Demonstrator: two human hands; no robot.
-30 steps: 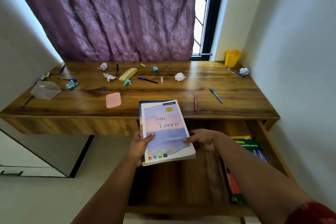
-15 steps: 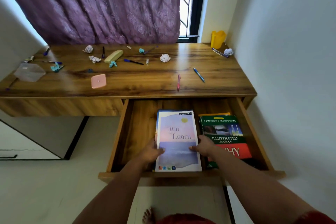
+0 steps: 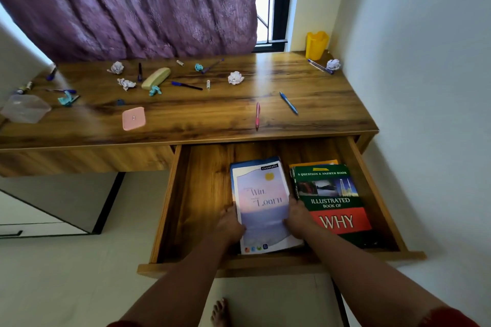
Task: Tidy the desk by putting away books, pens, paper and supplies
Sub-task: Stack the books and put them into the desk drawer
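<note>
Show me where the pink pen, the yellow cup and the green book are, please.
pink pen (image 3: 257, 115), head view, middle of its barrel.
yellow cup (image 3: 316, 46), head view, front of its wall.
green book (image 3: 330, 200), head view, centre of its cover, in the open drawer.

Both forearms extended forward and down, nearly parallel. Left hand (image 3: 230, 224) grips left edge of notebook (image 3: 261, 204), thumb on its cover. Right hand (image 3: 298, 218) grips the notebook's right edge, fingers curled. A bare foot (image 3: 220, 312) shows below.
</note>
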